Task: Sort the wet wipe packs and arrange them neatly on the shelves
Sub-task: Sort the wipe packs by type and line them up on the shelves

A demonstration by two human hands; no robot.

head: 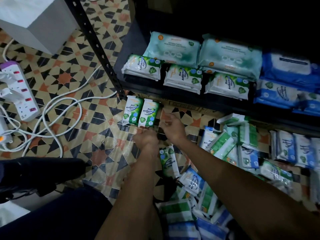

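Observation:
Two green-and-white pine antibacterial wipe packs (pixel 132 110) (pixel 149 112) stand side by side on the tiled floor beneath the black shelf (pixel 190 99). My left hand (pixel 147 139) hovers just below the second pack, blurred, its fingers hidden. My right hand (pixel 173 127) is beside it to the right, fingers loosely curled and holding nothing. On the shelf lie three more pine packs (pixel 183 78), two large teal packs (pixel 173 47) behind them, and blue packs (pixel 277 94) at the right. Another green pack (pixel 168 160) lies between my forearms.
A mixed heap of green, blue and white wipe packs (pixel 225 148) covers the floor at the right and bottom. A power strip (pixel 19 90) with white cables (pixel 60 108) lies at the left. The shelf's black post (pixel 97 45) and a white box (pixel 36 19) stand beyond.

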